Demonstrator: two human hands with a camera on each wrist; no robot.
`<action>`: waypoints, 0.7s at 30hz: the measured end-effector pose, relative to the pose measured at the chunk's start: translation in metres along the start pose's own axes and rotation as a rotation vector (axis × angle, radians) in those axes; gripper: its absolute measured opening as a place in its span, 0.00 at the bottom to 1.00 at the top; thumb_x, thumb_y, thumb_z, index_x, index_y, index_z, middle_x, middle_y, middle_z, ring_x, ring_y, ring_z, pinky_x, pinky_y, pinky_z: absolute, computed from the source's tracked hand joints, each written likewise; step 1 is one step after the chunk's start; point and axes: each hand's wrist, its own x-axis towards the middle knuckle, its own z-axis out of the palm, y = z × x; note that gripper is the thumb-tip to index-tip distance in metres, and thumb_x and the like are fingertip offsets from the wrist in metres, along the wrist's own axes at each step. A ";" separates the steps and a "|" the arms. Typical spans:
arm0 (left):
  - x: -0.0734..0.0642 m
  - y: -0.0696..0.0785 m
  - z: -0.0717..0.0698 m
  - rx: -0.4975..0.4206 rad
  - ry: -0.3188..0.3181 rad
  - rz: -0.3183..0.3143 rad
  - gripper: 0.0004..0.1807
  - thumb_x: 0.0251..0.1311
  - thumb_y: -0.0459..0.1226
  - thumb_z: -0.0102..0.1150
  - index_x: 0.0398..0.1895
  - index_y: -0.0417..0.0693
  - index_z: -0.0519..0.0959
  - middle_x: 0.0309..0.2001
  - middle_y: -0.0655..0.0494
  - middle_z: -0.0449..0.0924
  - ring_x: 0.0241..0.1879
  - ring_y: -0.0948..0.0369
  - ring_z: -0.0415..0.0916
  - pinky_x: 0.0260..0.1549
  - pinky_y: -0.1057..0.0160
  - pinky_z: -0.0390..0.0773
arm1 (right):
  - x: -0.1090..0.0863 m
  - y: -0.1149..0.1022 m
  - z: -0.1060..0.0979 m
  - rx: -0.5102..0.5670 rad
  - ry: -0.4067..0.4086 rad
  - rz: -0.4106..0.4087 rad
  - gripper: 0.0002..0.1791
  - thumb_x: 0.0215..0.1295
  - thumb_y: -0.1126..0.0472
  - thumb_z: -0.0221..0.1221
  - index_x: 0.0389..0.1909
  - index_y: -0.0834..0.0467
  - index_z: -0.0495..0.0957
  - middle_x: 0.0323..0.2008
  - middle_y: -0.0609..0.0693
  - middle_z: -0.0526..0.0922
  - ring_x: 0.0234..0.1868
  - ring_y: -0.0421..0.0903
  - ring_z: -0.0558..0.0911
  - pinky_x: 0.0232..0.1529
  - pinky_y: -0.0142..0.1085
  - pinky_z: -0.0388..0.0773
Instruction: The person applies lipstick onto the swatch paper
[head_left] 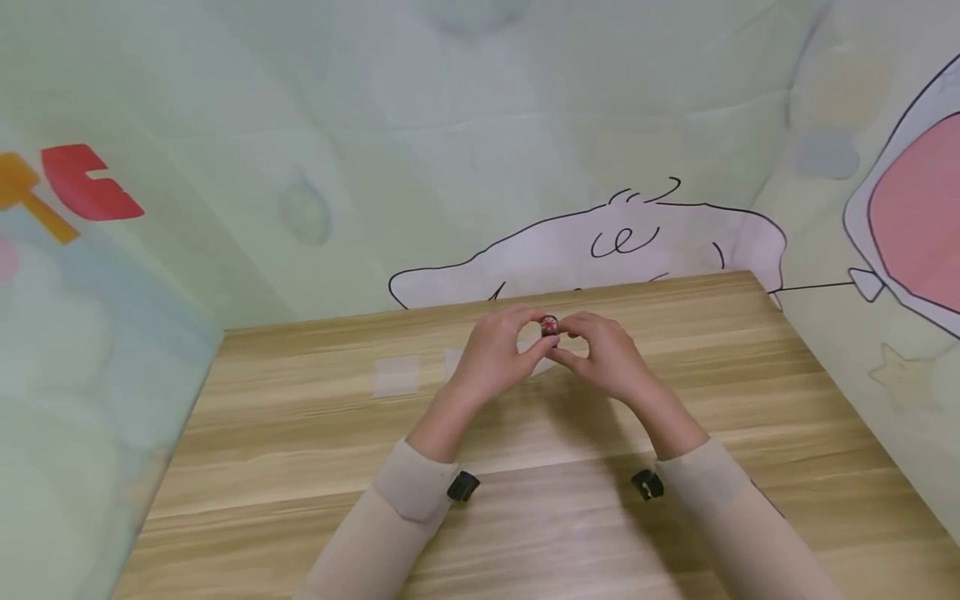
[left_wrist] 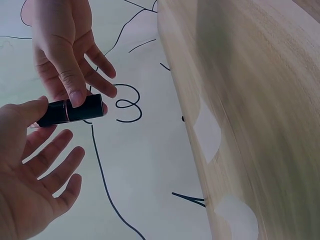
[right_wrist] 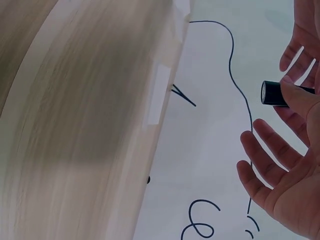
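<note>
A small black lipstick tube (left_wrist: 75, 111) with a thin shiny band is held up between both hands above the far part of the table. In the head view its end (head_left: 550, 325) shows a red and white pattern. My left hand (head_left: 491, 354) pinches one end between thumb and forefinger, its other fingers spread apart. From the other side my right hand (head_left: 609, 357) grips the tube with its thumb laid along it. The right wrist view shows the dark flat end of the lipstick tube (right_wrist: 272, 93) beside the right thumb.
Under and left of the hands, white square pieces (head_left: 396, 376) lie on the wood-grain table (head_left: 300, 450). Behind the table's far edge hangs a pale cloth backdrop (head_left: 360, 167) with cartoon drawings. A dark wrist device (head_left: 463, 486) sits at each sleeve cuff.
</note>
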 end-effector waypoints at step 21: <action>-0.023 0.000 -0.018 -0.071 0.061 -0.023 0.16 0.65 0.40 0.68 0.52 0.43 0.83 0.52 0.54 0.85 0.56 0.55 0.80 0.59 0.55 0.76 | 0.001 -0.022 0.007 0.058 0.012 -0.073 0.15 0.61 0.55 0.72 0.46 0.57 0.87 0.46 0.51 0.87 0.48 0.52 0.84 0.52 0.48 0.79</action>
